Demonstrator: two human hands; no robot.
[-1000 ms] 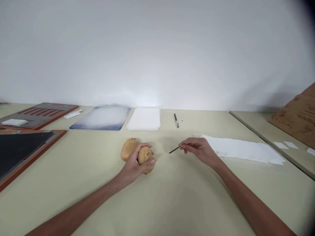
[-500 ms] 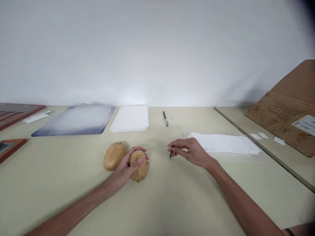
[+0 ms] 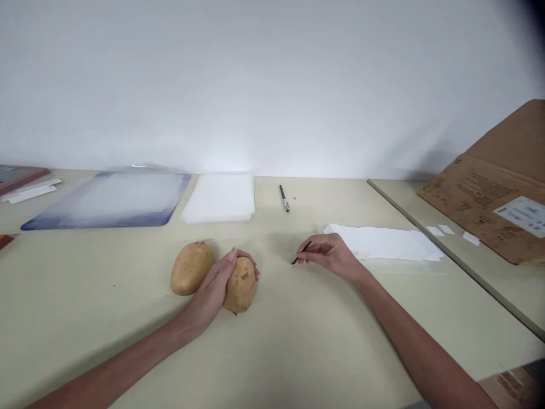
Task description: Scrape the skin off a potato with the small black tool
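Note:
My left hand (image 3: 217, 284) is wrapped round the left and far sides of a potato (image 3: 240, 289), which has dark patches on its skin. A second, larger potato (image 3: 192, 269) lies on the table just left of that hand. My right hand (image 3: 330, 255) pinches a thin, short black stick (image 3: 307, 246) between thumb and fingers, its lower tip pointing down and left. The stick is apart from the potatoes; its exact kind is too small to make out.
Behind the hands lies a craft knife (image 3: 284, 199), beside a stack of white sheets (image 3: 219, 199) and a blue-edged clear sheet (image 3: 106, 199). A white paper strip (image 3: 383, 243) lies beyond my right hand. A cardboard box (image 3: 489, 187) stands at right, past a table seam.
My left thumb has lifted from the potato's front to its upper left side, baring a dark patch. The black stick has tilted in my right fingers and more of it shows. The view has shifted slightly.

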